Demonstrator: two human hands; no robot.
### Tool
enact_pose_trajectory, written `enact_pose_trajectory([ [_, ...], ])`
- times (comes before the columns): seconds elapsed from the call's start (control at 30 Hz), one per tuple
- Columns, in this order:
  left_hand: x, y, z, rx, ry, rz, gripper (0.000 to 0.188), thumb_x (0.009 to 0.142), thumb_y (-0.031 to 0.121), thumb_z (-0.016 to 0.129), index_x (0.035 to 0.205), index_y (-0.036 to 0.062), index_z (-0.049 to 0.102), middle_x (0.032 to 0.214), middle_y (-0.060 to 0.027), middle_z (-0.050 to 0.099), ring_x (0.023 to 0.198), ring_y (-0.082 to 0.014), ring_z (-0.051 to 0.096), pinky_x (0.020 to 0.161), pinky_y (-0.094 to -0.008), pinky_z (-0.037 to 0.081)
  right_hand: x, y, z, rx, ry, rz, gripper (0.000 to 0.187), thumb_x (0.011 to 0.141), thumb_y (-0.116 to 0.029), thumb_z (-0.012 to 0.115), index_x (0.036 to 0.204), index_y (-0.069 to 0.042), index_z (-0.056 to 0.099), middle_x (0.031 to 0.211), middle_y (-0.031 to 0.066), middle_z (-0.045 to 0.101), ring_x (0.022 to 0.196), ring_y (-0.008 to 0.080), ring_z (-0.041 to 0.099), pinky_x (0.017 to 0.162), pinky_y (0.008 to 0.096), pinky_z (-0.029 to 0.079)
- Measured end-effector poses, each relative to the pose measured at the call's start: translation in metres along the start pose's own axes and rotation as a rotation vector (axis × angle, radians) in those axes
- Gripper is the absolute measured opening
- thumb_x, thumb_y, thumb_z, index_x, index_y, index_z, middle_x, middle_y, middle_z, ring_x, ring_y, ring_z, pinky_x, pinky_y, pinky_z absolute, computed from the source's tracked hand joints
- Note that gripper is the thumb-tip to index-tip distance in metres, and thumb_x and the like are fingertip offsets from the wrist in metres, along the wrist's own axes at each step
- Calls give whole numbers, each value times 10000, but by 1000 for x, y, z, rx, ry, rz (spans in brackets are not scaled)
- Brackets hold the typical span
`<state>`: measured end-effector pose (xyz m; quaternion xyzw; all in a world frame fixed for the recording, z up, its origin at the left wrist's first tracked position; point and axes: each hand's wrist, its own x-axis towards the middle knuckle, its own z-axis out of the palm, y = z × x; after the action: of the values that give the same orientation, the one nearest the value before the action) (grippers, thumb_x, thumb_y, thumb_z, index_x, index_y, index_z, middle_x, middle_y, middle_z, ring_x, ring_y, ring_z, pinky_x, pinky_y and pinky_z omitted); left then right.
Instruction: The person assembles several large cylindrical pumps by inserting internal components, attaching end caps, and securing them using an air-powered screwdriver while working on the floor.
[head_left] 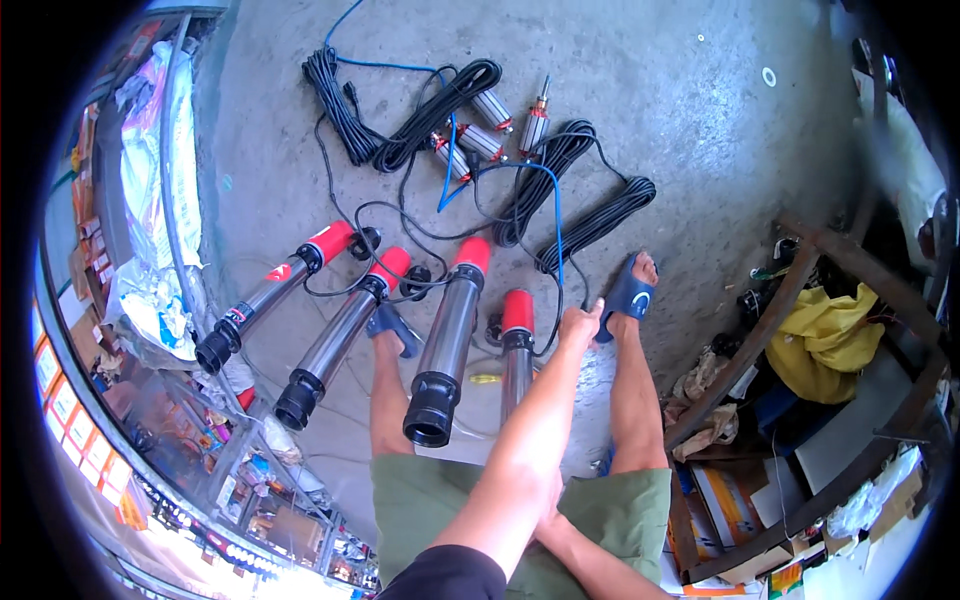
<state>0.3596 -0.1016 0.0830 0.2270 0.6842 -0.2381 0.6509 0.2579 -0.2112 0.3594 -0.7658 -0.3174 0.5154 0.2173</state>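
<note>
My left hand point(579, 325) reaches over the floor beside my right foot, one finger stretched out and the others curled. A thin black cable point(583, 284) meets its fingers; whether they grip it I cannot tell. My right hand point(548, 503) is near my lap, mostly hidden behind my left forearm. Several steel submersible pumps with red ends and black outlets lie in a row, including the leftmost pump point(272, 298) and a thicker pump point(446, 340). The rightmost pump point(518, 352) lies beside my left forearm, which partly covers it.
Black cable coils point(437, 115) and several motor armatures point(535, 130) lie farther out on the concrete floor point(690, 150). A thin blue cable point(557, 200) runs among them. At left stand crowded shelves point(235, 470); at right, a rack point(750, 335) holds a yellow sack point(822, 340).
</note>
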Motion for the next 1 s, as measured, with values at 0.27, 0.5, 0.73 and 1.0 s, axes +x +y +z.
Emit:
enact_pose_trajectory([
  [0.27,-252,85,-67,-647,-418,429,214,980,289,676,1086,108,635,670,-19,621,453,-52,460,382,-222,280,-19,15,5,-283,-158,-189,463,747,-333,734,1139,-89,708,1182,120,687,1143,326,618,997,491,444],
  [0.5,-591,77,-230,-889,-945,1008,187,1020,220,632,1105,59,589,742,-7,604,523,-20,459,434,-201,322,-21,-91,-11,-584,141,-280,595,768,-304,814,1261,-70,577,1241,134,594,1117,322,541,884,476,456],
  [0.73,-766,3,-218,-766,-981,1106,183,989,212,691,949,50,616,723,44,582,578,8,454,503,-178,338,41,-339,-96,122,473,-443,397,902,-235,693,1226,-13,631,1077,134,617,915,220,610,809,394,497],
  [1.0,-778,33,-197,-1037,-467,1469,93,1014,124,597,1045,44,562,885,-67,633,651,-104,556,566,-249,446,234,-363,-359,525,297,-288,661,1051,-546,408,765,-1,651,578,51,582,485,172,585,483,338,509],
])
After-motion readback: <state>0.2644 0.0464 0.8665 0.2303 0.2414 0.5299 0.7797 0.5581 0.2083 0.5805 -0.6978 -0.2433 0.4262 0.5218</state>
